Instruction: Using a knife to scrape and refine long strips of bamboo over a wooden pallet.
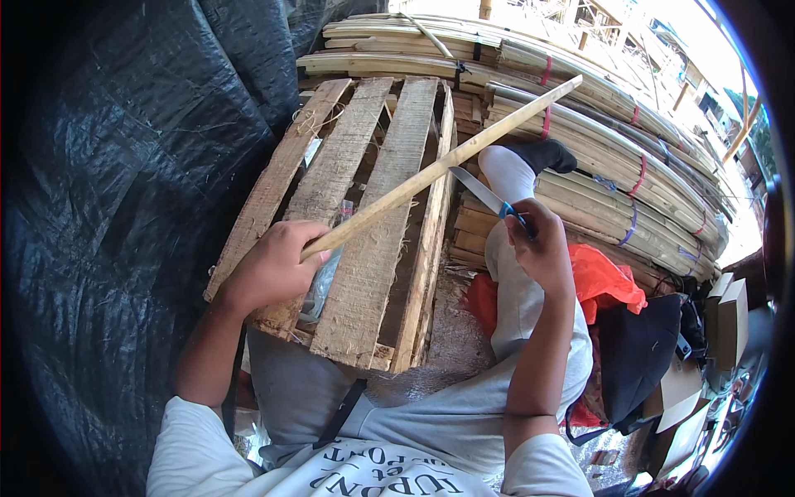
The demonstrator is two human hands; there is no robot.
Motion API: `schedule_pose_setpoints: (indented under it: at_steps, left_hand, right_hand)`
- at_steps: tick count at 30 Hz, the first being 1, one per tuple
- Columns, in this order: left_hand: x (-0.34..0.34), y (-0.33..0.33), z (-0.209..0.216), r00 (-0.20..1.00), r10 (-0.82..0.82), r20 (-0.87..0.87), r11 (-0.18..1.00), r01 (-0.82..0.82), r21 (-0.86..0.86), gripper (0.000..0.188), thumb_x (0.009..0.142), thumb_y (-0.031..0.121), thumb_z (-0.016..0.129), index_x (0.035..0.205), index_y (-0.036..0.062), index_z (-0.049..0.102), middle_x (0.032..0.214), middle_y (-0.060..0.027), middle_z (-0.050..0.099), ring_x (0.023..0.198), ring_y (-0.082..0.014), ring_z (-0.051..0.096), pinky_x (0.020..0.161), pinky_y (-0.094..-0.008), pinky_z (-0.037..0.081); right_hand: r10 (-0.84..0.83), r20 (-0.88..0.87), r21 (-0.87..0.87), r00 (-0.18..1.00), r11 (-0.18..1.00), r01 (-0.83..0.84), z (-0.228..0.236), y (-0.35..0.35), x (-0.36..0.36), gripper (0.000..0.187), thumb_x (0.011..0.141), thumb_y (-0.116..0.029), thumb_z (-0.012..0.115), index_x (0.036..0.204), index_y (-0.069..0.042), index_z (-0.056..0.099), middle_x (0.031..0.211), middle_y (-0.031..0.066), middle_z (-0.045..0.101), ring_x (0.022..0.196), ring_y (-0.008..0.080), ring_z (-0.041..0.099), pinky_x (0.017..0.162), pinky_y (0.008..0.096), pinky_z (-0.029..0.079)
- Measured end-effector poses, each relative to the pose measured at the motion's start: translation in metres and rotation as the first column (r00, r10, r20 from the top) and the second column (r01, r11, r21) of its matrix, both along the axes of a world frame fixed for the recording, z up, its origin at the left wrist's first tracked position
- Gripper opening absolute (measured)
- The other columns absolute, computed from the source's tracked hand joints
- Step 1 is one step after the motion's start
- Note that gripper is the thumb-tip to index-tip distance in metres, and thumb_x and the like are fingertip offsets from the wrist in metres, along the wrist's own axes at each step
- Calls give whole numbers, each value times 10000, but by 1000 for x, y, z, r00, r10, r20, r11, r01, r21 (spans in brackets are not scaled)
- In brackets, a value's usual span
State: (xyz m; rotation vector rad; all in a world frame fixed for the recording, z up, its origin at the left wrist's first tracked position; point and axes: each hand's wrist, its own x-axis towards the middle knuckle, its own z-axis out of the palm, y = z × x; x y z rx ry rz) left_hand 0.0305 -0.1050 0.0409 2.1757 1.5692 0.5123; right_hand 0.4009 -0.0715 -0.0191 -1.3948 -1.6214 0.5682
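My left hand (277,263) is closed round the near end of a long, pale wooden stick (406,186). The stick slants up to the right, across and above a slatted wooden crate (364,248). In my right hand (537,248) is a knife (480,192) with a blue handle, its fingers wrapped round the grip. The blade points up and to the left, and its tip is at the underside of the stick, near the middle; whether it touches cannot be made out. Through the gaps between the slats, some clear plastic (325,282) shows inside the crate.
Tied bundles of wooden strips (596,153) are stacked behind and to the right. A black plastic sheet (141,207) hangs along the left. Beside my right leg lie an orange plastic bag (604,282), a dark bag (638,348) and cardboard boxes (729,319).
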Motion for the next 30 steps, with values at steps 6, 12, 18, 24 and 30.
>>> schedule_pose_setpoints:
  at_steps: [6, 12, 18, 24, 30]
  left_hand:
    - [1, 36, 20, 991, -55, -120, 998, 53, -21, 351, 930, 66, 677, 1261, -35, 618, 969, -190, 706, 914, -266, 701, 805, -389, 533]
    - [-29, 11, 40, 971, 17, 238, 989, 19, -145, 284, 999, -6, 552, 1270, -60, 621, 1029, -89, 675, 899, -136, 672, 612, -267, 585]
    - [3, 42, 19, 989, -147, 31, 959, 135, 248, 286, 949, 7, 601, 1229, -41, 641, 1069, -236, 691, 967, -351, 703, 839, -421, 559]
    - [17, 81, -16, 963, -270, -20, 914, 263, 310, 270, 924, -1, 605, 1185, -25, 672, 1081, -214, 688, 1077, -388, 640, 951, -441, 490]
    - [15, 86, -26, 920, -393, 4, 848, 361, 389, 270, 873, -31, 649, 1142, -19, 678, 1023, -188, 671, 1045, -378, 642, 918, -428, 516]
  right_hand:
    - [-8, -38, 63, 999, 998, 11, 4, -8, 8, 133, 915, -40, 680, 1017, 45, 664, 728, 176, 653, 638, 212, 605, 643, 340, 482]
    - [-44, -29, 95, 999, 994, 46, 13, -13, 10, 116, 921, -22, 671, 1014, 48, 665, 747, 177, 666, 652, 208, 620, 655, 339, 489]
    - [-80, -89, 94, 993, 992, 88, 8, -12, 11, 78, 990, -31, 620, 1018, 32, 656, 688, 14, 591, 611, 67, 513, 555, 262, 398]
    - [-140, -284, 94, 949, 980, 173, 2, -10, -10, 127, 971, 42, 600, 1082, 34, 661, 746, 47, 641, 661, 88, 552, 598, 267, 427]
    - [-159, -187, 35, 969, 985, 168, 7, -2, -22, 138, 973, 27, 595, 1102, 39, 643, 800, 77, 683, 726, 100, 602, 657, 249, 456]
